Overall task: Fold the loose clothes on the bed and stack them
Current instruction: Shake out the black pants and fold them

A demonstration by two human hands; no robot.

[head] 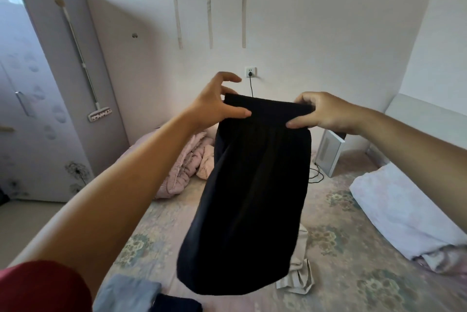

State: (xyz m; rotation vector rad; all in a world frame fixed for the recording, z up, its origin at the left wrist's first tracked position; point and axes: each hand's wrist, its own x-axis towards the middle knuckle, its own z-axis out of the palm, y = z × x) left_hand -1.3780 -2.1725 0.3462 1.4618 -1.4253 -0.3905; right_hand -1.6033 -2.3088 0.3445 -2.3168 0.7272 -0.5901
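At centre frame, a black garment (249, 193) hangs above the bed (353, 273), held up by its top edge. The left hand (217, 104) pinches the left corner, upper fingers spread loose; the right hand (321, 113) grips the right corner. The cloth drops below both hands. Beige clothing (299, 276) lies beneath, lower centre.

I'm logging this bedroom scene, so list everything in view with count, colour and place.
skirt: 1, black, held up over the bed
bed: 1, floral sheet, below
quilt: 1, pink, far left of bed
beige garment: 1, on bed under skirt
blue garment: 1, near edge
dark garment: 1, near edge
white bedding: 1, right
wardrobe: 1, grey, left
mop: 1, white, against wardrobe
socket: 1, white, wall
left hand: thumb on waistband
right hand: pinches waistband
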